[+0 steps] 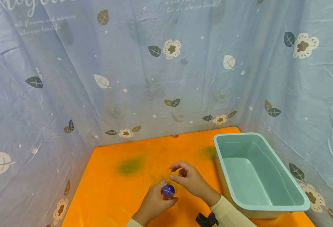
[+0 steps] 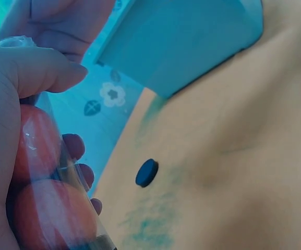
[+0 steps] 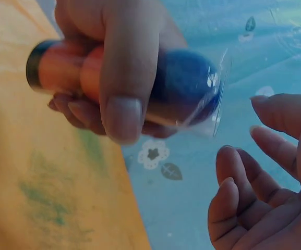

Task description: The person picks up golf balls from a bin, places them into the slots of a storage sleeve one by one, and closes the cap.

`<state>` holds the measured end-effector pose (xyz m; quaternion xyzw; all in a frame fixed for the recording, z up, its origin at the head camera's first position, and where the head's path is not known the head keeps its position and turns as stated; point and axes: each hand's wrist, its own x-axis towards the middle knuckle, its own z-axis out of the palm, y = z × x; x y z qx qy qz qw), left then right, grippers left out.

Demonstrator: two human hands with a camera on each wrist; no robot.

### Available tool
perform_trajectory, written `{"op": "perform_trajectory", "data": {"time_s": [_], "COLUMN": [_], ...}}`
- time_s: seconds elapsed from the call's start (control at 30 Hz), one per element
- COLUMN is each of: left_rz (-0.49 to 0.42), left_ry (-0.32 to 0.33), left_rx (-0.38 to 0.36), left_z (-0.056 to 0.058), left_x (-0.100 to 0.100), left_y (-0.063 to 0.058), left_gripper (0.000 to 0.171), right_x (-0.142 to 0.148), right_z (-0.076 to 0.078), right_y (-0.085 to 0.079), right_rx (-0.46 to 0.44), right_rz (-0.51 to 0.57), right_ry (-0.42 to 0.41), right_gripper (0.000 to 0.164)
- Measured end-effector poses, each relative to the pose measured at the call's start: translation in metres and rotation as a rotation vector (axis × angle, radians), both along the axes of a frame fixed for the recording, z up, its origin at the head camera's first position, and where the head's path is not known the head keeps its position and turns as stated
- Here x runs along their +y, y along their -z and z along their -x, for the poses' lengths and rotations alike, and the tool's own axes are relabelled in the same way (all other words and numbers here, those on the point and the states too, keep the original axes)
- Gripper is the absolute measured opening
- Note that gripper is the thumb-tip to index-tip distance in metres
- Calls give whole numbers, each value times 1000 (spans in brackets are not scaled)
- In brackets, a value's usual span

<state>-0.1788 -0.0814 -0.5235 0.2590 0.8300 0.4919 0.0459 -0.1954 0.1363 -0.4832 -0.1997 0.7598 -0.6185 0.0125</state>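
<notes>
My left hand (image 1: 156, 200) grips a clear plastic tube (image 3: 153, 115) with colored balls inside. A blue ball (image 3: 189, 83) sits near the tube's clear end, and orange balls (image 2: 53, 216) fill the part below it. A black cap (image 3: 34, 65) closes the other end. In the head view the clear end faces up, with the blue ball (image 1: 168, 190) showing. Close beside that end is my right hand (image 1: 190, 179), its fingers loosely bent and holding nothing. A black round disc (image 2: 147, 173) lies on the orange tabletop (image 2: 233, 172) in the left wrist view.
A light green plastic basin (image 1: 220, 164) stands at the right of the orange table, beside my right forearm. Green smudges (image 1: 129, 165) mark the tabletop. A blue patterned curtain (image 1: 143, 78) encloses the back and sides. A black strap (image 1: 207, 219) is at my right sleeve.
</notes>
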Motion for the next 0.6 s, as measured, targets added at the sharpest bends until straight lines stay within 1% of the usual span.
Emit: {"op": "perform_trajectory", "data": {"time_s": [0.1,0.17,0.23,0.3,0.47,0.6], "left_rz": [14,14,17,11,-8,-13], "left_ry": [-14,-17,-27,-28,-25,-30], "left_rx": [-6,-23,-37,-55,-95,-111], "left_z": [0,0,0,0,0,0], "left_x": [0,0,0,-1,-1,-2], "left_y": [0,1,1,2,3,3], "left_gripper": [31,32,34,34,35,35], "right_x": [-1,-1,-1,-1,1,7], "right_z": [8,15,23,31,49,63], "right_y": [4,9,15,22,47,73], "right_rx": [6,17,21,5,-46,-87], "right_rz": [-12,-16,-14,-17,-68,-142], "right_ry": [56,94,131,174,272,306], "right_gripper": [26,29,31,34,36,36]}}
